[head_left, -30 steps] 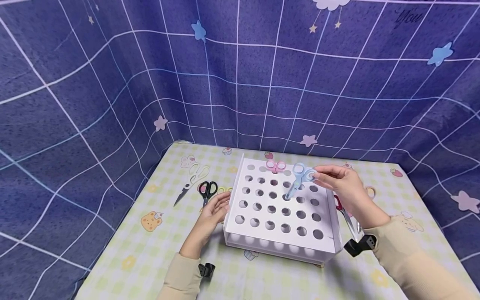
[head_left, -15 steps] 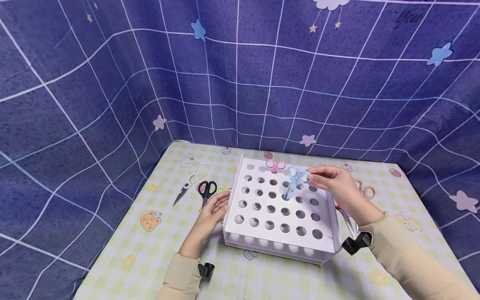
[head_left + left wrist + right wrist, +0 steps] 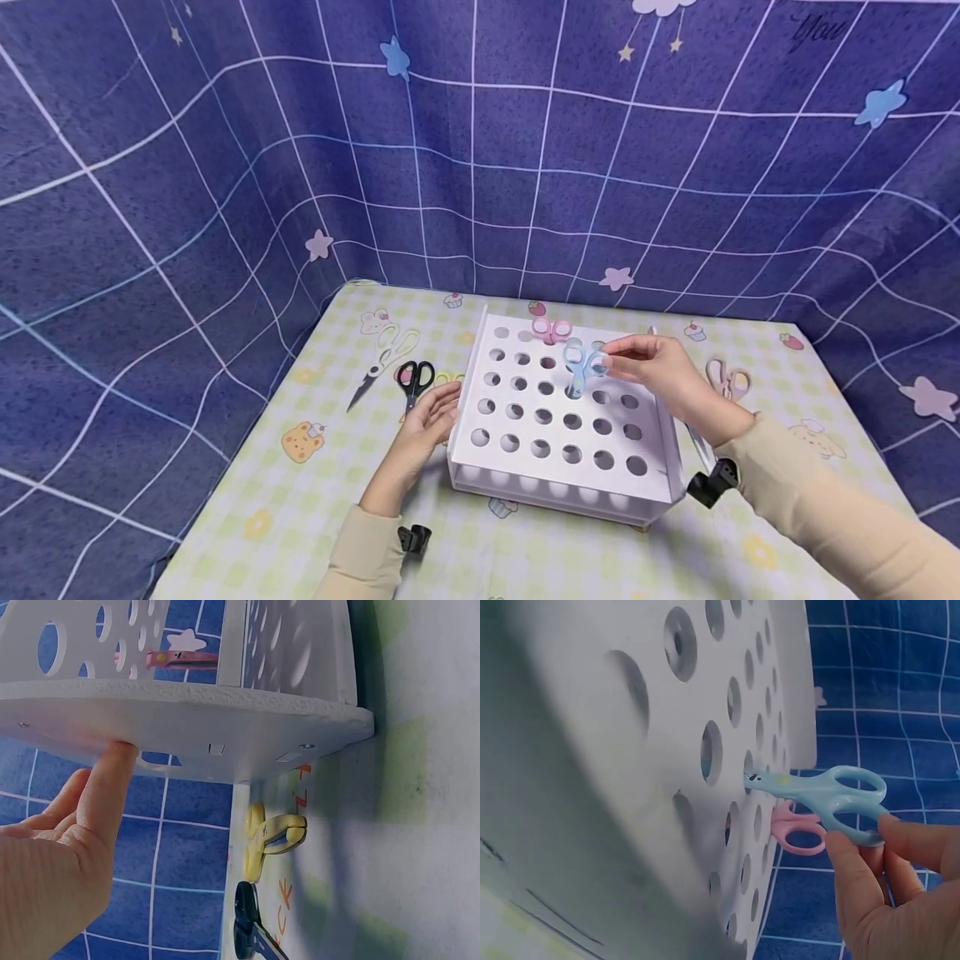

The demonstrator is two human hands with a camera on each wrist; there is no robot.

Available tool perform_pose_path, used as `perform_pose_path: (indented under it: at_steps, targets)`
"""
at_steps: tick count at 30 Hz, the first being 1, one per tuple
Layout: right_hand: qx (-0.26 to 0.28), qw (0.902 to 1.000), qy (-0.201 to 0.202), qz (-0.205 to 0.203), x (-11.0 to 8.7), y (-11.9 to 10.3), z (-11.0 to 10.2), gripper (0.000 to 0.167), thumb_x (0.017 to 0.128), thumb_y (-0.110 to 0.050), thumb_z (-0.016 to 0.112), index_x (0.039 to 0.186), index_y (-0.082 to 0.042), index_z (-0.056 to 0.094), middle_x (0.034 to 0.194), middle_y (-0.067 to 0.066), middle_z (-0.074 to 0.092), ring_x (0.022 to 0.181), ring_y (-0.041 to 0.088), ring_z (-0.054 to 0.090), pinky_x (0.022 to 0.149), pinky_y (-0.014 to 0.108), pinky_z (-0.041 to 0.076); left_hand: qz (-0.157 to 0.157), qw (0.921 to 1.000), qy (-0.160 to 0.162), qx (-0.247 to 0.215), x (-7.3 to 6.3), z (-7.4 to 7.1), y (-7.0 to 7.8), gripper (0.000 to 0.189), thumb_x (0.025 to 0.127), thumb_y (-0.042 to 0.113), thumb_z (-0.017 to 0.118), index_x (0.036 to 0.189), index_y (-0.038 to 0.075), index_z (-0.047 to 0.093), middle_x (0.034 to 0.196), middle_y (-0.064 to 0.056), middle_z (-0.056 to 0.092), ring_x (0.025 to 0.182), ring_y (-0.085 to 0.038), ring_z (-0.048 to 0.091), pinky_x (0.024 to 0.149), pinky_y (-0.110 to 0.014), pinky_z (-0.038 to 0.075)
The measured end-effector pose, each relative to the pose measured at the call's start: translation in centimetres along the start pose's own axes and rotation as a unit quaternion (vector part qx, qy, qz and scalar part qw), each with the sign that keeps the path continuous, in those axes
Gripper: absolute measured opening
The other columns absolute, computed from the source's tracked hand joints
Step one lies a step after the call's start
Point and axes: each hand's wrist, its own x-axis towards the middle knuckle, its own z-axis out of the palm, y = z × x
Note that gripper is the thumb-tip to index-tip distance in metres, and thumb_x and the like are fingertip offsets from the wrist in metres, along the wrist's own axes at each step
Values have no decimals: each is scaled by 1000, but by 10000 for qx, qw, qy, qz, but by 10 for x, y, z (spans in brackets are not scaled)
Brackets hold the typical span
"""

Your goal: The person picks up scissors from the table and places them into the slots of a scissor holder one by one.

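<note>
Blue scissors (image 3: 577,370): blades in white rack (image 3: 557,433), near centre, handle pinched from 2 o'clock by right hand (image 3: 663,368), likely for aim; left hand (image 3: 426,423), unclenched, touching rack's 9 o'clock side, apparently as brace.

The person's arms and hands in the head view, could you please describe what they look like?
The light beige cloth left sleeve and matching right sleeve end near the wrists. A small black angular device sits at the left cuff, a similar black device at the right. The left hand and right hand are bare; no glove or ring shows.
</note>
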Motion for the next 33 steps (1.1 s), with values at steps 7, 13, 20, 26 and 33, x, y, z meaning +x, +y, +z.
perform_pose_path:
  at_steps: [7,13,20,26,33]
  targets:
    - [-221,9994,32,251,2,0,2,33,88,-3,67,116,14,59,86,-10,71,82,2,69,81,19,56,82,9999,15,82,0,1,1,52,96,14,56,144,3,40,146,-20,44,131,-29,47,92,-24,52]
    - [-632,9978,-26,190,3,0,6,31,88,-4,68,113,13,62,86,-6,72,80,2,67,77,18,57,29,10000,14,36,0,0,1,51,96,13,56,144,5,40,147,-18,44,132,-29,46,91,-23,52]
    - [-1238,9921,-125,128,6,3,11,29,87,-5,69,111,10,65,79,-7,70,72,1,62,68,19,55,8,10000,16,-7,0,-1,1,51,96,13,56,144,6,41,148,-17,44,133,-31,44,92,-24,52]
    - [-1592,9870,-219,72,7,7,13,26,85,-2,68,108,9,66,76,-8,68,70,3,58,65,22,53,-33,10000,8,-19,0,-1,0,51,96,13,56,144,6,40,148,-18,43,134,-32,43,92,-24,52]
    - [-1725,9847,-179,168,5,12,12,26,84,-3,68,108,7,66,77,-6,66,70,5,56,61,22,48,-44,10000,13,-17,0,0,0,51,96,14,56,144,7,41,147,-17,44,134,-32,44,92,-24,52]
